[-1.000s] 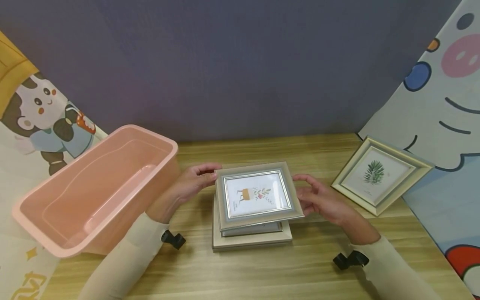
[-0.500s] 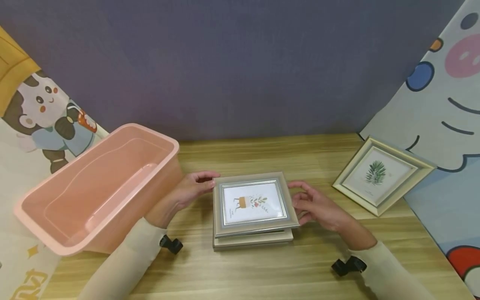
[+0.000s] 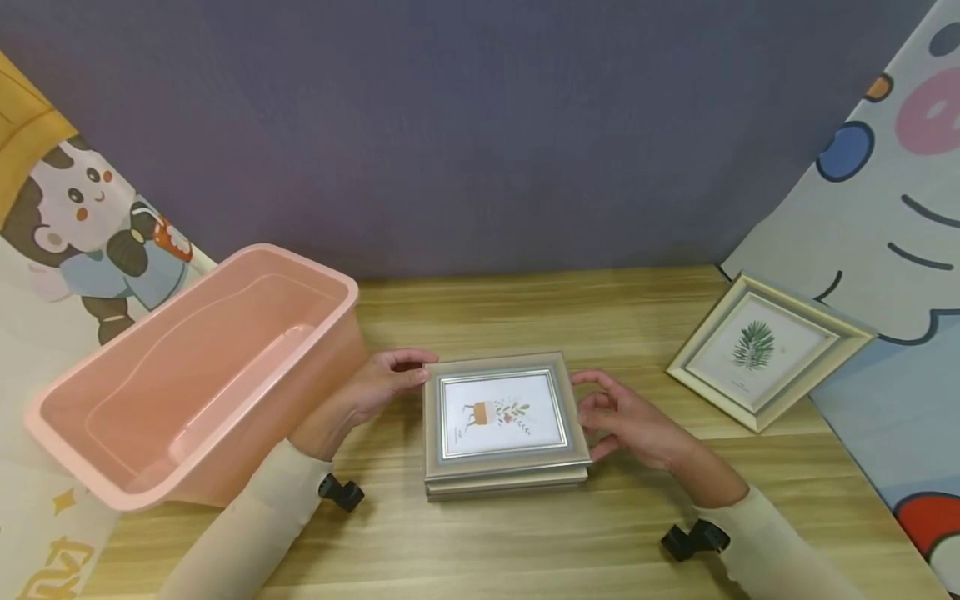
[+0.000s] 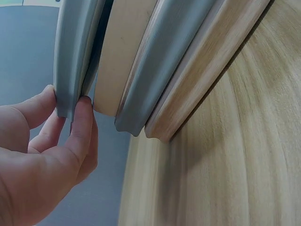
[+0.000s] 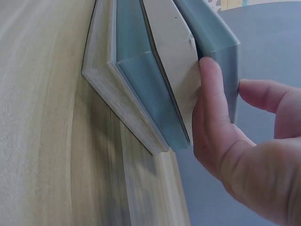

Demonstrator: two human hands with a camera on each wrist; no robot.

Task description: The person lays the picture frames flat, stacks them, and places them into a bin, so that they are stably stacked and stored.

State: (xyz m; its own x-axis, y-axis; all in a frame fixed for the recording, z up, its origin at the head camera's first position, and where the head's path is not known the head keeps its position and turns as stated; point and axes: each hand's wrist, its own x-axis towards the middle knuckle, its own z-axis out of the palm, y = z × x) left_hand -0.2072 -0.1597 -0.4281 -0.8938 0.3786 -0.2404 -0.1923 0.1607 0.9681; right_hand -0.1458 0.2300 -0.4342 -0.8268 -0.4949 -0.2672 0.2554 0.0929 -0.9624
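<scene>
A silver-grey picture frame point(image 3: 495, 363) with a plant print lies on top of a stack of frames point(image 3: 510, 486) at the middle of the table. My left hand point(image 3: 375, 387) pinches its left edge; in the left wrist view the thumb point(image 4: 44, 99) is on its face and fingers are beneath. On the opposite edge my right hand point(image 3: 633, 425) pinches the same frame, thumb and fingers on either side in the right wrist view. A narrow gap shows under the top frame point(image 5: 225, 70) near the fingers. Below it are a tan layer point(image 5: 176, 61), a blue-grey one and a wood-coloured one.
To the left stands a pink plastic tub point(image 3: 337, 292). A cream frame with a green leaf print point(image 3: 753, 346) leans at the right against a cartoon-printed panel point(image 3: 862, 242). A dark grey wall point(image 3: 525, 142) rises behind the wooden table point(image 3: 510, 550).
Both hands have lowered the top frame onto the stack and turned it slightly, so it now lines up more closely with the frames below. Tub and leaning frame have not moved.
</scene>
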